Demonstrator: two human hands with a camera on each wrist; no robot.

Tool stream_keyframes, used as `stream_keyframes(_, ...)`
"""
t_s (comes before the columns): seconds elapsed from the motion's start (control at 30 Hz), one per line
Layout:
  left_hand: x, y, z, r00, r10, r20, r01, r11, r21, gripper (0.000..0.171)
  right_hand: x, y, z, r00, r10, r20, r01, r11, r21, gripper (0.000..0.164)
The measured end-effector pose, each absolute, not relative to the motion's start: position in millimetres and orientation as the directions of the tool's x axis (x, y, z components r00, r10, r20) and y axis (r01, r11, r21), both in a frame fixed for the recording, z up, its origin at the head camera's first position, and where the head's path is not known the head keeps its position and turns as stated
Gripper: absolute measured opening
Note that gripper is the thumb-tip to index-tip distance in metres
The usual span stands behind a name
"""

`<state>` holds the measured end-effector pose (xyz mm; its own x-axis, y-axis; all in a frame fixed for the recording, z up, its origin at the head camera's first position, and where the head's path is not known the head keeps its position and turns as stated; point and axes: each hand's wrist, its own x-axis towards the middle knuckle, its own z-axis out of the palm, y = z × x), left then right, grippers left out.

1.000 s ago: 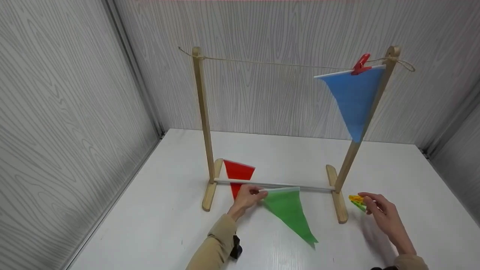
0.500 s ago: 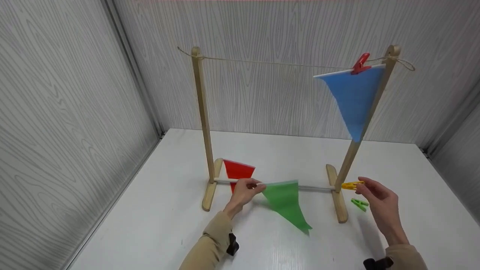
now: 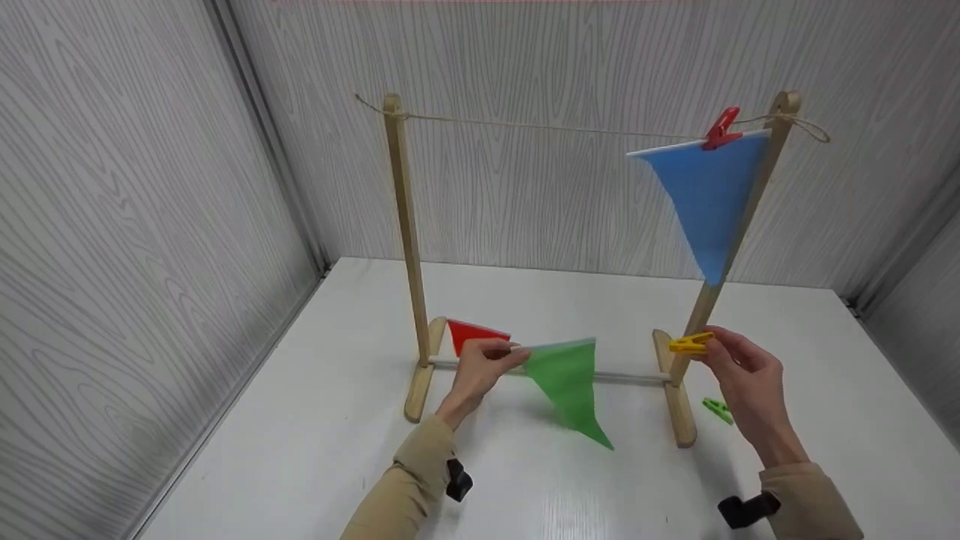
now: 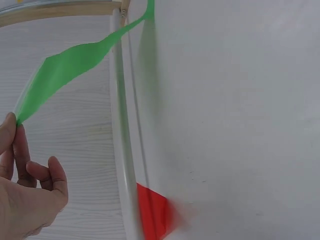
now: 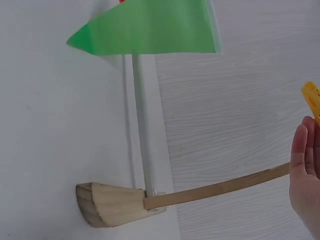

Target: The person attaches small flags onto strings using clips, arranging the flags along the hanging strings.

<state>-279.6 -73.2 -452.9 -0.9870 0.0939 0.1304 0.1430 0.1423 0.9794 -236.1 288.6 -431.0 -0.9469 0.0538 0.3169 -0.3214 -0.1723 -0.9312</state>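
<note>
By the left end of its white top edge, a green pennant (image 3: 566,379) is pinched in my left hand (image 3: 480,367); its tip hangs down in front of the stand's crossbar. The left wrist view shows thumb and fingertips on the corner of the green pennant (image 4: 75,67). My right hand (image 3: 750,379) pinches a yellow clothespin (image 3: 690,343) beside the right post; only part of that yellow clothespin (image 5: 312,97) shows in the right wrist view. A green clothespin (image 3: 718,409) lies on the table below the right hand. Partly behind my left hand lies a red pennant (image 3: 476,332).
A wooden stand has a left post (image 3: 406,225), a right post (image 3: 697,319) and a white crossbar (image 3: 630,376). Twine (image 3: 517,124) runs between the post tops. A red clothespin (image 3: 722,130) holds a blue pennant (image 3: 705,195) on it. Walls enclose the white table (image 3: 300,420).
Both hands have risen: the left lifts the green pennant, and the right carries the yellow clothespin up and slightly left. The green clothespin, earlier close beside the yellow one, stays on the table.
</note>
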Motion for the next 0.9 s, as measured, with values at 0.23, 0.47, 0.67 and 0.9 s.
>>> stream_keyframes(0.23, -280.1, -76.6, -434.9, -0.985, 0.088, 0.151, 0.161, 0.121, 0.979, 0.025, -237.6, 275.6, -410.2, -0.909, 0.038, 0.415, -0.407, -0.295, -0.865, 0.033)
stream_keyframes(0.47, -278.8, -76.1, -421.1, -0.982, 0.083, 0.171, 0.178, 0.083, 0.981, 0.024, -239.0, 265.4, -392.6, -0.876, 0.022, 0.481, -0.459, -0.344, -0.819, 0.030)
stream_keyframes(0.67, -277.8, -77.5, -410.4, -0.974, 0.088, 0.207, 0.215, 0.092, 0.972, 0.025, -238.9, 258.3, -379.0, -0.839, -0.015, 0.543, -0.503, -0.357, -0.787, 0.029)
stream_keyframes(0.9, -277.6, -78.1, -391.9, -0.968, 0.078, 0.237, 0.243, 0.085, 0.966, 0.025, -240.6, 248.9, -360.6, -0.809, -0.033, 0.587, -0.546, -0.326, -0.772, 0.029)
